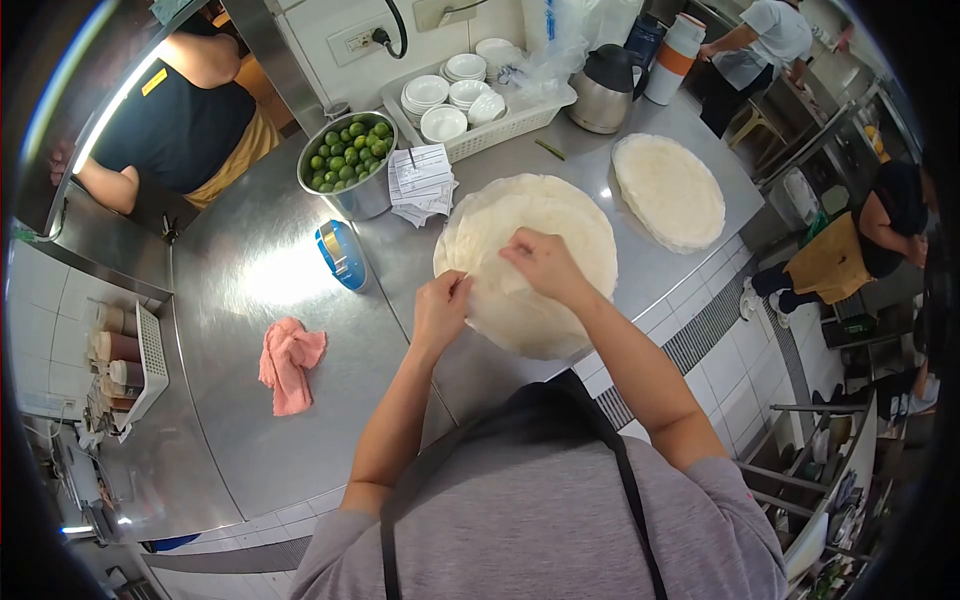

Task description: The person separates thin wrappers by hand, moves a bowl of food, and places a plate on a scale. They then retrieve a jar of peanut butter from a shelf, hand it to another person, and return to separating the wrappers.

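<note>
On the steel surface [260,280] before us lay a stack of thin white wrappers [560,215], round and pale, near the front edge. Our left hand [440,310] sat at the near-left rim of that stack, fingers pinched together on the edge of the top sheet. Our right hand [545,265] rested on top of the stack near its middle, fingers bent and pressing the sheet; whether it gripped anything we could not tell.

Items recorded around it:
- a second stack of wrappers [668,190], to the right, apart from the first;
- paper slips [420,180], just beyond the first stack, touching its far-left edge;
- a steel bowl of limes [348,165], beside the slips;
- a blue-rimmed round object [342,255], tilted on its edge, left of the stack;
- a pink cloth [290,362], crumpled, well to the left;
- a white basket of small bowls [480,100], at the back;
- a steel kettle [605,90], right of the basket.

Other people stood past the surface: one in a dark top [175,125] at far left, one in a grey shirt [765,40] at far right.
</note>
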The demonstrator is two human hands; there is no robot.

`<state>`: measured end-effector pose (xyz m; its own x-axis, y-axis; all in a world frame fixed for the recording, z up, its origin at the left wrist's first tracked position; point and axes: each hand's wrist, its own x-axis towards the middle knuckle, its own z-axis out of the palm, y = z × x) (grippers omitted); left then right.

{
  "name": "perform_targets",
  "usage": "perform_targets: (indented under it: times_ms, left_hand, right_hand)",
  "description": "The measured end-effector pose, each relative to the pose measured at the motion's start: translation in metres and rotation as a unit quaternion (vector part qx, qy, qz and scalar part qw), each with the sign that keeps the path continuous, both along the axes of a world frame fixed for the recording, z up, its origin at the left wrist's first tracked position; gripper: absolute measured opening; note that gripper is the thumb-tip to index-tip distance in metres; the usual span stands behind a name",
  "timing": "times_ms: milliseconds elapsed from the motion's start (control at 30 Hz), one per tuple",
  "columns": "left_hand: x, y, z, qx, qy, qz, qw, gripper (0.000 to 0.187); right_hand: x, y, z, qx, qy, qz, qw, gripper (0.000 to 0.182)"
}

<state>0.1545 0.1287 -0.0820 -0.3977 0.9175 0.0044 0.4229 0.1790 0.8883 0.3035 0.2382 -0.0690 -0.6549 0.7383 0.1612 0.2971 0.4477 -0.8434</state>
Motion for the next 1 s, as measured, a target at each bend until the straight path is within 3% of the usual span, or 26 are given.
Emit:
perform_targets:
  times_ms: [67,100,167,200,267,333,367,433,500,533,600,700,733,800,900,933,1000]
  left_hand:
    - [-0.009,-0.007,-0.013,-0.04,-0.117,0.035,0.992,0.019]
    - [-0.012,-0.008,-0.014,-0.036,-0.117,0.035,0.992,0.019]
    - [-0.014,-0.004,-0.014,-0.059,0.015,-0.013,0.998,0.02]
    - [-0.011,0.002,-0.014,-0.057,0.013,-0.013,0.998,0.02]
    - [-0.003,0.019,-0.013,0.123,0.053,0.018,0.991,0.02]
    - [-0.004,0.034,0.004,0.068,0.057,-0.013,0.996,0.019]
    - [-0.003,0.037,0.012,0.012,0.061,-0.042,0.997,0.018]
    - [0.003,0.039,0.018,0.025,0.065,-0.049,0.996,0.018]
    - [0.011,0.04,0.026,0.034,0.066,-0.06,0.995,0.017]
    - [0.015,0.038,0.034,0.043,0.087,-0.057,0.994,0.017]
    - [0.016,0.037,0.036,0.053,0.11,-0.053,0.991,0.016]
    - [0.006,0.035,0.025,0.082,0.158,-0.039,0.983,0.016]
    - [0.001,0.034,0.022,0.058,0.154,-0.019,0.986,0.016]
    - [-0.003,0.034,0.018,0.035,0.148,-0.002,0.988,0.016]
    - [0.002,0.038,0.017,0.057,0.047,-0.036,0.997,0.018]
    - [0.005,0.04,0.018,0.052,0.001,-0.056,0.997,0.019]
    - [0.013,0.043,0.023,0.049,-0.045,-0.082,0.994,0.021]
  right_hand:
    - [0.015,0.018,-0.01,-0.027,0.023,-0.073,0.997,0.021]
    - [0.017,0.02,-0.008,-0.024,0.024,-0.073,0.997,0.021]
    - [0.024,0.019,-0.002,-0.064,-0.038,-0.065,0.995,0.021]
    - [0.023,0.015,0.006,-0.101,-0.035,-0.057,0.993,0.023]
    - [0.021,0.009,0.008,-0.096,-0.049,-0.032,0.994,0.024]
    - [0.019,0.003,0.018,-0.09,-0.059,-0.008,0.994,0.026]
    - [0.019,-0.003,0.029,-0.06,-0.112,-0.002,0.992,0.026]
    - [0.015,-0.007,0.029,-0.026,-0.165,0.001,0.986,0.027]
    - [0.007,-0.011,0.015,0.234,-0.03,-0.057,0.97,0.028]
    - [0.006,-0.013,0.015,0.231,-0.032,-0.06,0.971,0.028]
    - [0.003,-0.01,0.021,0.09,-0.11,-0.078,0.987,0.025]
    - [0.019,0.004,0.012,0.088,-0.057,-0.081,0.991,0.021]
    - [0.027,0.011,0.005,0.088,-0.056,-0.081,0.991,0.021]
    - [0.04,0.017,0.001,-0.035,-0.003,-0.122,0.992,0.022]
    - [0.046,0.005,0.019,-0.088,-0.034,-0.09,0.991,0.023]
    - [0.046,0.004,0.022,-0.087,-0.034,-0.094,0.991,0.023]
    - [0.043,0.003,0.028,0.093,-0.092,0.004,0.991,0.024]
